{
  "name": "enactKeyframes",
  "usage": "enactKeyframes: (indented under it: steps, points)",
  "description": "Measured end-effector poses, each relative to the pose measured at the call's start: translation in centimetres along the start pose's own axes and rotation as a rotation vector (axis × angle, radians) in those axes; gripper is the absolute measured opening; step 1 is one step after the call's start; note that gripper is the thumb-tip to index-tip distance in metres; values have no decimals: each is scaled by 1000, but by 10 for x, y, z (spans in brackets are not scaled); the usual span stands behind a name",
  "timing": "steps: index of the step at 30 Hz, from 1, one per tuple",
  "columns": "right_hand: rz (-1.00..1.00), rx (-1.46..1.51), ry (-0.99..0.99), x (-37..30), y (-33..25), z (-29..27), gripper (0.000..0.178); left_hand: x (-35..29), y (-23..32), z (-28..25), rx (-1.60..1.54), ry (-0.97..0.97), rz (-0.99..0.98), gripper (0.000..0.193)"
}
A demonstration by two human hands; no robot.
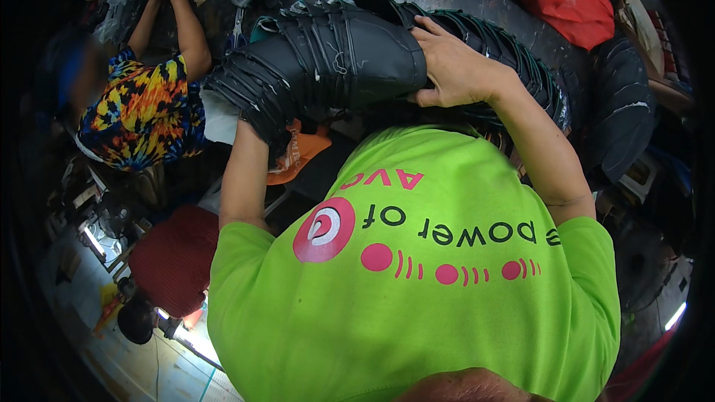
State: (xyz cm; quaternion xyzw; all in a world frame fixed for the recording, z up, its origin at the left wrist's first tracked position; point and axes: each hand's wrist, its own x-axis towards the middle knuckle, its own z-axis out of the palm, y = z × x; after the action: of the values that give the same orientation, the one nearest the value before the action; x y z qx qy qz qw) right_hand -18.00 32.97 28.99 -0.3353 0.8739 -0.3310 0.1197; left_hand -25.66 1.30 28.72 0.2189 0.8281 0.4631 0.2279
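Head view: arched black stack [365, 52] with crosswise long axis, right hand [456, 65] wide around it, left hand's hold unclear.

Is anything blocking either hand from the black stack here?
Nothing visible blocks the right hand: it lies directly against the smooth piece at the right end of the black stack. The left hand is hidden by the stack's left end, so I can't tell there.
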Motion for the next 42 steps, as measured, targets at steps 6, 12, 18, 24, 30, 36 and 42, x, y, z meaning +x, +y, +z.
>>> enactKeyframes:
  steps: [6,12,18,24,30,36,42]
  points:
    - [182,204,10,2,10,-16,53,1,0,-5,-6,12,-13,30]
    - [425,64,239,24,3,-7,60,-8,2,-21,3,50,-26,30]
    - [343,-222,63,32,2,-5,63,-6,3,-37,50,72,-8,31]
    - [396,-221,224,38,-4,7,52,3,16,-45,180,45,58,31]
    - [445,-84,378,48,-13,18,44,26,38,-35,597,-92,285,31]
    - [431,-169,190,39,-16,23,46,45,63,-20,1065,-271,437,31]
    - [358,-164,318,30,-17,22,46,73,63,-12,1248,-385,492,31]
